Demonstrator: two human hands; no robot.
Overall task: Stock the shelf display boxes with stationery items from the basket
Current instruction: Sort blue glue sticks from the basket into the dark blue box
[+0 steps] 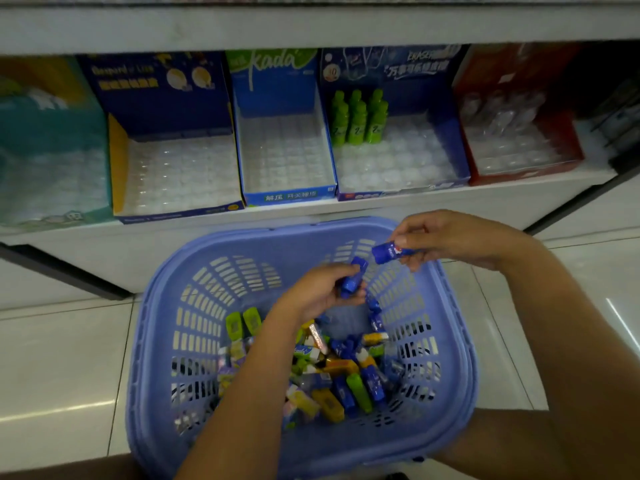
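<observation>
Two small blue bottle-shaped stationery pieces are sitting in my hands, one in each, above the lilac slotted plastic basket point(311, 230) that is resting on the pale tiled floor point(62, 358) near me. My left hand point(318, 292) is curling its fingers round one blue piece point(353, 277), holding it over the middle of the basket, its far end tilting up to the right. My right hand point(457, 239) is pinching the other blue piece point(386, 253) between thumb and fingers, over the basket's far right corner, with its cap pointing left. The two pieces are lying near each other but apart. Below my left forearm, a mixed heap of small blue, green, yellow and white stationery items point(343, 379) is covering the basket's bottom. Beyond the basket, cardboard display boxes are standing in a row on the white shelf point(346, 209): a dark blue one point(166, 98) on the left, a light blue one point(277, 197) marked "kada", a dark blue one point(450, 143) holding green bottle-shaped items point(358, 119) at its far left corner, and a red one point(485, 81) at the right. Clear moulded trays are lining the boxes' floors.
</observation>
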